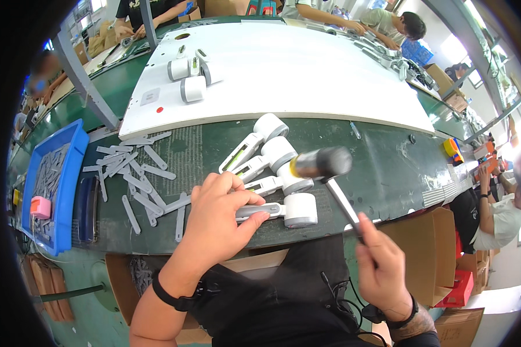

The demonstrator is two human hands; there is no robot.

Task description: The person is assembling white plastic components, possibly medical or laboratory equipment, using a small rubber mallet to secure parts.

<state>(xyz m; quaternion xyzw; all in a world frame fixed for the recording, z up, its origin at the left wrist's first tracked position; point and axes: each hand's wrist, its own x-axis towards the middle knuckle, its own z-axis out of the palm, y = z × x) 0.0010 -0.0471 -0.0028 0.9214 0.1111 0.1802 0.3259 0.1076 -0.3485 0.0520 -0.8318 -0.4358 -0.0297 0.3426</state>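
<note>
My left hand (pixel 217 217) is closed on the handle of a white and grey handheld device (pixel 300 209), its thumb along the grey strip on the handle. The device lies at the near edge of the green bench, round head to the right. In my right hand (pixel 382 263), closed round the grip, is a hammer (pixel 342 201), raised over the bench. Its dark head is smeared by motion and hangs above the neighbouring devices. Just beyond lie 3 similar devices (pixel 278 151), their handles uncovered. Loose grey strips (pixel 147 176) are scattered left of my left hand.
A blue bin (pixel 75 191) at the left holds many grey strips and a pink object. A raised white board (pixel 260 75) spans the far side, with several devices (pixel 193 89) on it. Open cardboard boxes (pixel 417 251) stand below the bench. Other people work around it.
</note>
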